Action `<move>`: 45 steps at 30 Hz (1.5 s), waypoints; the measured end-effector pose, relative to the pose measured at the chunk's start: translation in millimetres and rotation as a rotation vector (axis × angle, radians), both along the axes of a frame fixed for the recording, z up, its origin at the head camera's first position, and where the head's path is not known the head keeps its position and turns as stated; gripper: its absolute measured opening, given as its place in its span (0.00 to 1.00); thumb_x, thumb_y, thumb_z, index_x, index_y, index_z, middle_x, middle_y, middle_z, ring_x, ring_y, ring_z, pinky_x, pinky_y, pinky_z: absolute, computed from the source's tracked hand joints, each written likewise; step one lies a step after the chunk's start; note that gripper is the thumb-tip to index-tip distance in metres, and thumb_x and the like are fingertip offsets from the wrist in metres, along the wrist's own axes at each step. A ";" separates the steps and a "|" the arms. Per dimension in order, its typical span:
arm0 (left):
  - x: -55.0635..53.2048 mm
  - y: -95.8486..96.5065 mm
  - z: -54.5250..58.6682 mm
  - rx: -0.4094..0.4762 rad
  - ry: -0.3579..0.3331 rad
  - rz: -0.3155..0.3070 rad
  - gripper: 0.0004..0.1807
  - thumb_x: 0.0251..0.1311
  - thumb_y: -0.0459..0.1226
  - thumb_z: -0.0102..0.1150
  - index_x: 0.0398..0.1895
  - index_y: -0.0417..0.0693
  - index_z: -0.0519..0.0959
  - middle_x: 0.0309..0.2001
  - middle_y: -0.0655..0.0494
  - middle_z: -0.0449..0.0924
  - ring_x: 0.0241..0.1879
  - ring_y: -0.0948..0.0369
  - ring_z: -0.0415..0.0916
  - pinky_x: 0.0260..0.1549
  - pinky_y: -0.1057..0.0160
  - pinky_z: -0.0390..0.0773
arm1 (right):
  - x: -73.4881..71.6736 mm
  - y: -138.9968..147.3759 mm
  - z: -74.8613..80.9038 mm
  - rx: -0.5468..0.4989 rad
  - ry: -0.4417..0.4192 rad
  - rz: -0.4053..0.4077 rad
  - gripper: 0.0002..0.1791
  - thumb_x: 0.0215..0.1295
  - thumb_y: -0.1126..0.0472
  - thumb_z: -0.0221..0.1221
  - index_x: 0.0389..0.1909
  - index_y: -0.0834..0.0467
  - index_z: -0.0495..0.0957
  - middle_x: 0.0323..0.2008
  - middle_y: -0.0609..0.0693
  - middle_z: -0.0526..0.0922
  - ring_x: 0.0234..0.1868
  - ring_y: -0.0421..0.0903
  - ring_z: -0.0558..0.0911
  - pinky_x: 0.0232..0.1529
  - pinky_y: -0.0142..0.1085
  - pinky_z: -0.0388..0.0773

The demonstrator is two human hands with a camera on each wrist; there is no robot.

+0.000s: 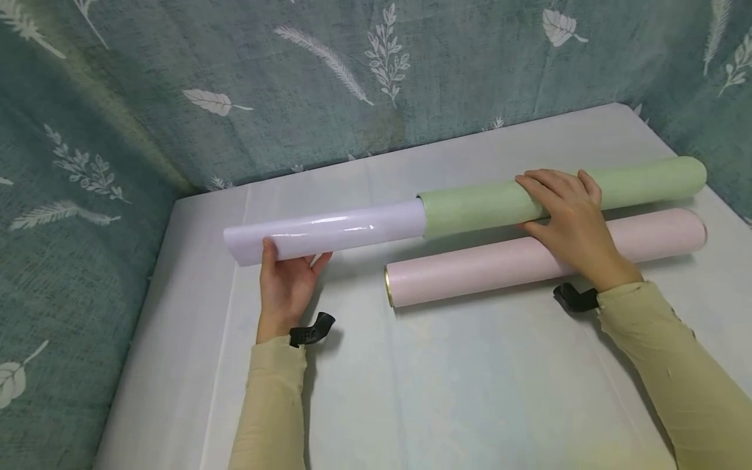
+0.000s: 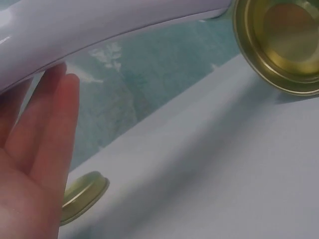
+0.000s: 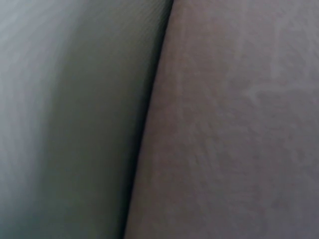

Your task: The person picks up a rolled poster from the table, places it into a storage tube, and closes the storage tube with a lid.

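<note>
A glossy pale-lilac rolled sheet (image 1: 329, 230) sticks out of the left end of a green tube (image 1: 476, 207). My left hand (image 1: 288, 287) holds the roll near its free end, thumb on the near side and fingers beneath. In the left wrist view the fingers (image 2: 55, 119) reach up to the roll's lower edge (image 2: 124, 25). My right hand (image 1: 570, 215) grips the green tube from above around its middle. Below that hand and wrist lies a pink tube (image 1: 470, 271), whose surface (image 3: 234, 124) fills much of the right wrist view.
The pink tube's gold metal end (image 2: 279, 45) faces left. A gold metal cap (image 2: 84, 196) lies on the white table (image 1: 458, 391), partly behind the left hand in the left wrist view. Leaf-patterned green cloth (image 1: 329, 85) hangs along the table's far side.
</note>
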State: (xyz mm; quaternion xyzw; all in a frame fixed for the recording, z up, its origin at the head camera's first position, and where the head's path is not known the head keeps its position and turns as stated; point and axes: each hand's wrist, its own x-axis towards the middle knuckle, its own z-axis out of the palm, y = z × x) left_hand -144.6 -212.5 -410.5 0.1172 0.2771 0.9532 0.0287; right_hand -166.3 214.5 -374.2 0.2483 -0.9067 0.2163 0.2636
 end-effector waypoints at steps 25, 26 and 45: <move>-5.1 -4.3 4.0 0.000 -0.012 0.074 0.33 0.50 0.53 0.59 0.54 0.48 0.61 0.49 0.46 0.66 0.48 0.46 0.70 0.52 0.51 0.66 | -12.5 -6.1 4.0 0.005 -0.018 -0.013 0.42 0.35 0.63 0.73 0.58 0.51 0.68 0.56 0.50 0.69 0.59 0.53 0.63 0.60 0.55 0.40; -4.6 -4.4 4.4 0.008 -0.019 0.067 0.34 0.50 0.56 0.58 0.55 0.48 0.60 0.50 0.46 0.65 0.49 0.45 0.69 0.53 0.51 0.64 | -11.9 -5.7 4.0 0.006 -0.018 -0.015 0.42 0.35 0.63 0.73 0.58 0.51 0.68 0.56 0.50 0.69 0.59 0.53 0.63 0.60 0.55 0.40; 3.0 -3.3 -1.3 -0.011 -0.077 0.024 0.32 0.56 0.64 0.39 0.52 0.51 0.64 0.48 0.49 0.67 0.46 0.51 0.69 0.42 0.53 0.71 | -0.5 2.6 -1.5 0.018 -0.016 -0.028 0.41 0.35 0.63 0.73 0.57 0.52 0.69 0.56 0.52 0.70 0.58 0.52 0.64 0.60 0.56 0.42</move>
